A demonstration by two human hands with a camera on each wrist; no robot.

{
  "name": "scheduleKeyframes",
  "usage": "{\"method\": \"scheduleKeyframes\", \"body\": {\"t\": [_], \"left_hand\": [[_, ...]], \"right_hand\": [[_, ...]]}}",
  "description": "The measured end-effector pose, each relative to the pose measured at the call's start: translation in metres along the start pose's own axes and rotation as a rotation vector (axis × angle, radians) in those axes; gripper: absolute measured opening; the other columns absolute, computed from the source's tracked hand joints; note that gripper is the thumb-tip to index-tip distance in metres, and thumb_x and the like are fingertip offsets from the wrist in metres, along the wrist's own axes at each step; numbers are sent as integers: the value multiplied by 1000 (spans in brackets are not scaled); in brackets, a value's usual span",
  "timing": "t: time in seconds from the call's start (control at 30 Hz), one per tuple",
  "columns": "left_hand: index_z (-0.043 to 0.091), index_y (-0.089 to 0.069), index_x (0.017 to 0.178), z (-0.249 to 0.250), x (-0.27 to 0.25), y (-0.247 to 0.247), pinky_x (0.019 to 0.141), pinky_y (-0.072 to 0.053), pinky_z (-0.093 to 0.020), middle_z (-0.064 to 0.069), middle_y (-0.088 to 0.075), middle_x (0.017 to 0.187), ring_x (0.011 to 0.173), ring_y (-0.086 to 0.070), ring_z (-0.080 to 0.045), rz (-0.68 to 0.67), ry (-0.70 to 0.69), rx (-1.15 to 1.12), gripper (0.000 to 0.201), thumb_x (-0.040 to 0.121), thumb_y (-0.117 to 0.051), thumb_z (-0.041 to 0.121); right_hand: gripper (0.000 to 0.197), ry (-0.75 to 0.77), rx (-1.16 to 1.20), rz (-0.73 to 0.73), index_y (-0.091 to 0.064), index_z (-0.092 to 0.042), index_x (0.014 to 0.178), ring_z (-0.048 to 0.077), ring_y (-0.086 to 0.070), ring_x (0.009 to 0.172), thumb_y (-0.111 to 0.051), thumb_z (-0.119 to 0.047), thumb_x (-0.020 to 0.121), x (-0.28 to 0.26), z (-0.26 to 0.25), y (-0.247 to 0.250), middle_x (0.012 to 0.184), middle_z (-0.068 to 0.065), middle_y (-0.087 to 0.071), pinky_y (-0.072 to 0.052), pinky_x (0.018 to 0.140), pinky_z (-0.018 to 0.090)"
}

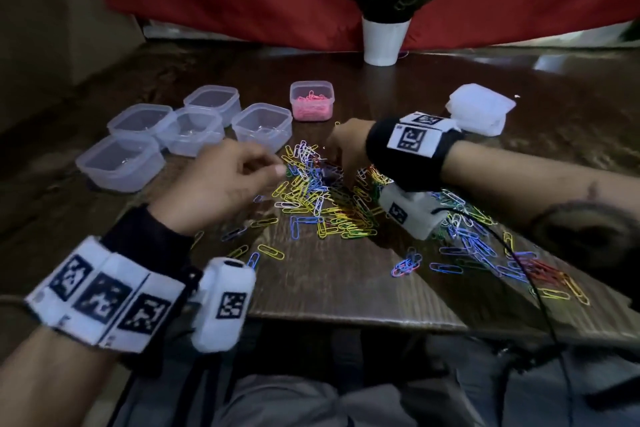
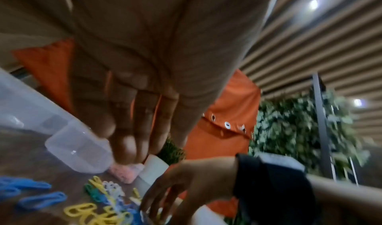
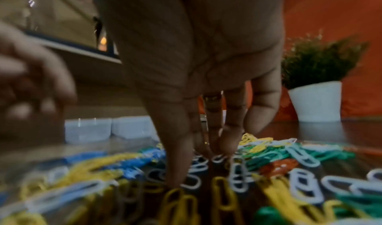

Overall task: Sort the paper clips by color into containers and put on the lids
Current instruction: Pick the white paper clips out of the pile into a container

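- Mixed paper clip pile [image 1: 322, 198] lies mid-table [image 1: 346, 288], directly under both hands; it stretches toward the near right.
- Right hand [image 1: 346, 149]: fingers pointing down into the pile's far centre, tips touching white clips [image 3: 237, 178]; whether any clip is pinched, cannot tell.
- Left hand [image 1: 221, 180]: loosely curled at the pile's left edge, holding nothing visible.
- Pink-clip container [image 1: 311, 100] just beyond the right hand, the nearer; empty containers [image 1: 194, 130] far-left.

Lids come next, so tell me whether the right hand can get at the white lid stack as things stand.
Probably yes: the lid stack sits uncovered just beyond the right hand, whose fingertips are down in the clip pile.
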State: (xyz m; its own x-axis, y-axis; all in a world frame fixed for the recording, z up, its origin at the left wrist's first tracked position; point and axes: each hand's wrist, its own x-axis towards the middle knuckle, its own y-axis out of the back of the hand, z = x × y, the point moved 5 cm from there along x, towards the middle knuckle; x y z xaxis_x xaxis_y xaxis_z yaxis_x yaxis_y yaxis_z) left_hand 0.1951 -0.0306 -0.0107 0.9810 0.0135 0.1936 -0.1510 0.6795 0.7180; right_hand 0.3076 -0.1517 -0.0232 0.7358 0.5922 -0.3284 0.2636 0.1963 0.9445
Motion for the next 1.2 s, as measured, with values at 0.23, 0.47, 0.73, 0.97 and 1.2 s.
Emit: {"method": "scheduleKeyframes", "body": {"t": [0.23, 0.47, 0.73, 0.97, 1.2], "left_hand": [[19, -63, 85, -11, -36, -33, 52, -45, -10, 9, -70, 72, 64, -60, 1, 244, 276, -929, 18, 92, -46, 19], [19, -61, 85, -20, -48, -64, 57, -47, -9, 8, -68, 71, 64, -62, 2, 348, 321, -1042, 21, 96, -43, 16], [16, -62, 87, -28, -51, -64, 60, -48, -10, 5, -67, 76, 68, -62, -1, 409, 260, -1063, 17, 92, -47, 17], [23, -70, 82, -21, -56, -54, 62, -49, -14, 4, -71, 79, 75, -63, -5, 476, 115, -963, 16, 81, -64, 38], [20, -41, 139, -49, -91, -25, 111, -21, -29, -6, -37, 148, 138, -28, -20, 189, 313, 226, 106, 63, -5, 85]], "right_hand": [[31, -1, 66, 91, -68, -6, 100, 20, -56, 84, -75, -21, 74, 7, 17, -4, 101, 9, -67, -45, 68, 25], [48, -9, 89, 74, -61, -7, 117, 23, -60, 92, -73, -30, 77, 11, 8, -3, 106, 8, -63, -45, 63, 21], [19, -79, 257, -34, -56, -6, 70, 12, -43, 49, -64, -14, 86, 15, 21, -5, 60, 3, -47, -35, 31, 9], [23, -38, 661, -74, -42, -17, 81, 9, -60, 51, -41, -1, 96, 10, 25, -2, 72, 7, -58, -46, 38, 17], [27, -65, 542, 122, -44, -18, 67, 6, -37, 55, -47, -6, 91, 33, 1, 21, 66, -2, -41, -33, 46, 11]]}}
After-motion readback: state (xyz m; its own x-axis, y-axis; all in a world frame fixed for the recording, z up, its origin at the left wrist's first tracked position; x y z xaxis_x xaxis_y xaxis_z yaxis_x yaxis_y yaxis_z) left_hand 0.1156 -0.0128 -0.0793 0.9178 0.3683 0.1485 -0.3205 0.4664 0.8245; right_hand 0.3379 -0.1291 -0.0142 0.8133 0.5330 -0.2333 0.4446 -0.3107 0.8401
